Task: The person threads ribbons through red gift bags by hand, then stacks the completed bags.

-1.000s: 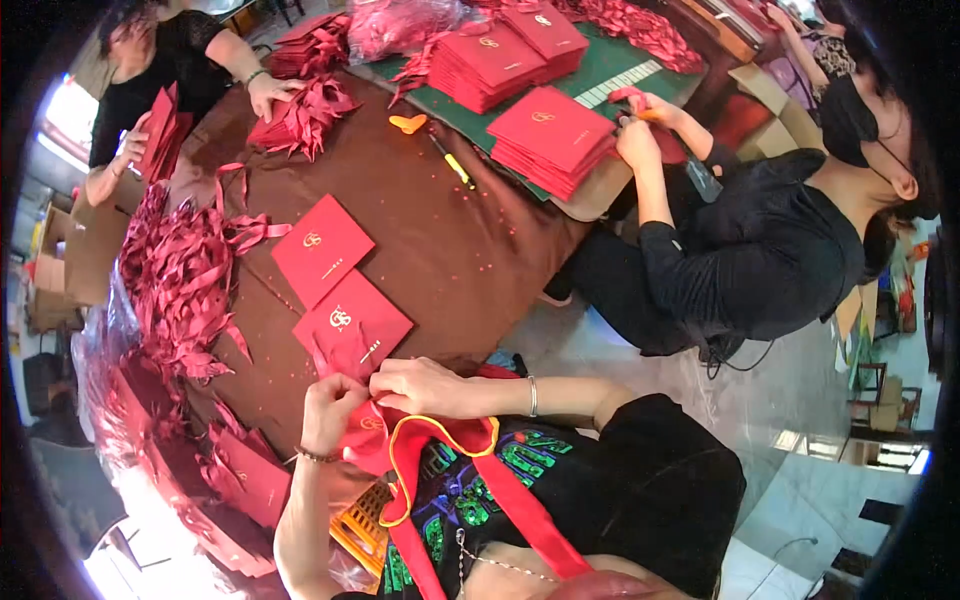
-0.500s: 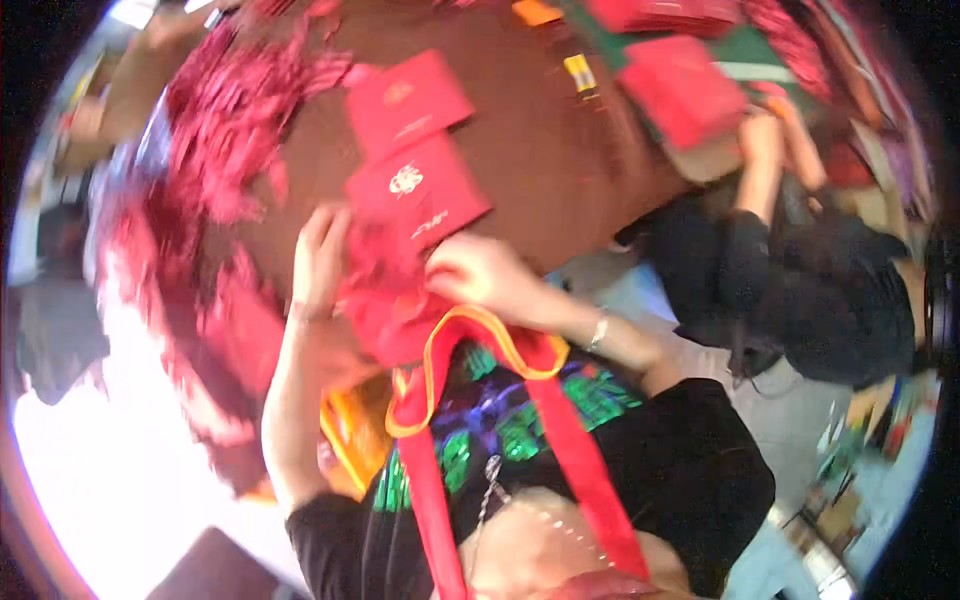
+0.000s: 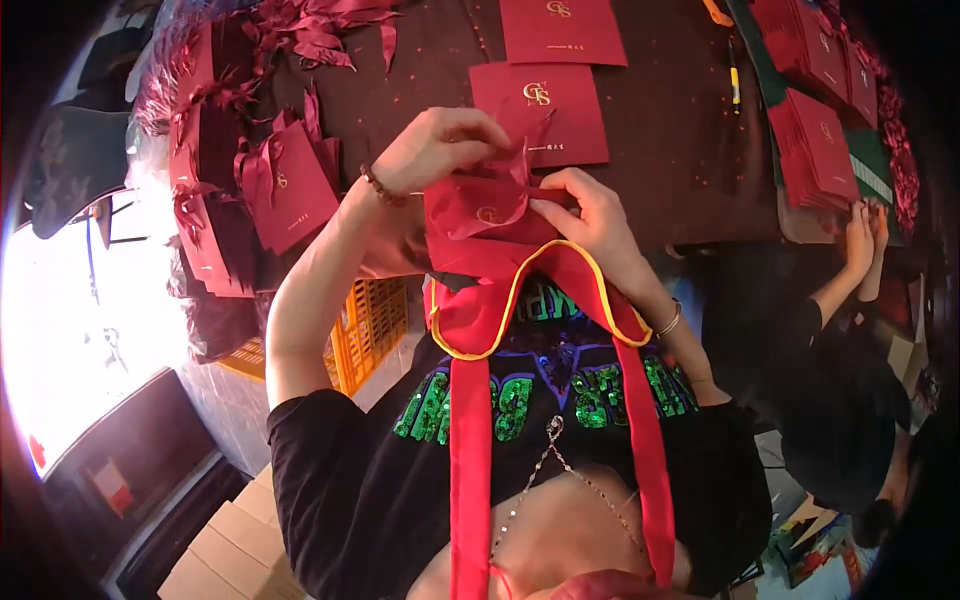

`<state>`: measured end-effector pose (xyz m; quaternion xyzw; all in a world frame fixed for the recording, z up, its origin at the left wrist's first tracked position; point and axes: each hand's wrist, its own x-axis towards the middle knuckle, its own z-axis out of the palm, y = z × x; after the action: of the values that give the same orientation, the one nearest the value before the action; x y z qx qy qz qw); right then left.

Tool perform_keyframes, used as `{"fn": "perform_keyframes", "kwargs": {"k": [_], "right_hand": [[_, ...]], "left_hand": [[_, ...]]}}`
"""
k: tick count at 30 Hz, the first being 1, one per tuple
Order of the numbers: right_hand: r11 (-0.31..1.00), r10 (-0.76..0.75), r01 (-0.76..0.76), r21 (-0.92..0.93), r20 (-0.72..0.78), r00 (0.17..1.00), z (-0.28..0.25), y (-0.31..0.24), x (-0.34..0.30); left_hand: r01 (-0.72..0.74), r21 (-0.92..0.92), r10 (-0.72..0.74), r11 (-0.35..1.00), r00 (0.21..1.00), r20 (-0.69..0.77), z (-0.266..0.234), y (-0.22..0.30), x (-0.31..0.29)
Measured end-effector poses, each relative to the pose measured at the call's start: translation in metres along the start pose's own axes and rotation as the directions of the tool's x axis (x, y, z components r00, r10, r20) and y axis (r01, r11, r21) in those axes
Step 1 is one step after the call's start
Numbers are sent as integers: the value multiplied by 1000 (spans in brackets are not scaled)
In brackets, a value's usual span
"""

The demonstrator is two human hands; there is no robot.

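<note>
While your left hand (image 3: 432,148) and right hand (image 3: 590,212) pinch the crumpled dark-red satin ribbon bag (image 3: 480,210) over the near edge of the brown tabletop (image 3: 680,150), both grips are closed on it, fingertips partly buried in its folds. A flat red paper envelope (image 3: 540,112) lies just beyond. Stacked red envelopes (image 3: 815,150) blur at the right edge.

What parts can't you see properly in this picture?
Head view only:
- The ribbon: the left hand and right hand cover how it is tied.
- The envelope: both hands and the sash hide its lower part.
- The top card: cut off by the upper edge.
- The co-worker's hands: too small and bent near the rim to tell what they hold.
</note>
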<state>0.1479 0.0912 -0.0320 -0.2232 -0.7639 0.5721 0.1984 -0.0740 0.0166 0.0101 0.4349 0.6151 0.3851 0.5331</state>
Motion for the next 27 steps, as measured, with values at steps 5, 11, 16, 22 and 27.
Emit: {"fn": "perform_keyframes", "kwargs": {"k": [5,11,16,22,27], "right_hand": [[999,31,-30,-21,35,999,2,-7,4],[967,111,-124,224,68,991,7,5,-3],[989,12,-58,135,316,949,7,-5,-3],[964,160,-209,165,266,950,5,-4,-6],[969,226,-245,42,263,938,7,-2,-4]], "left_hand": [[-139,594,146,792,989,36,18,-1,9],[-126,438,139,890,990,2,27,-5,12],[-95,-162,22,982,915,-403,20,10,24],[-32,-179,-52,983,893,-446,8,15,37],[27,288,104,957,897,-429,-2,7,35]]}}
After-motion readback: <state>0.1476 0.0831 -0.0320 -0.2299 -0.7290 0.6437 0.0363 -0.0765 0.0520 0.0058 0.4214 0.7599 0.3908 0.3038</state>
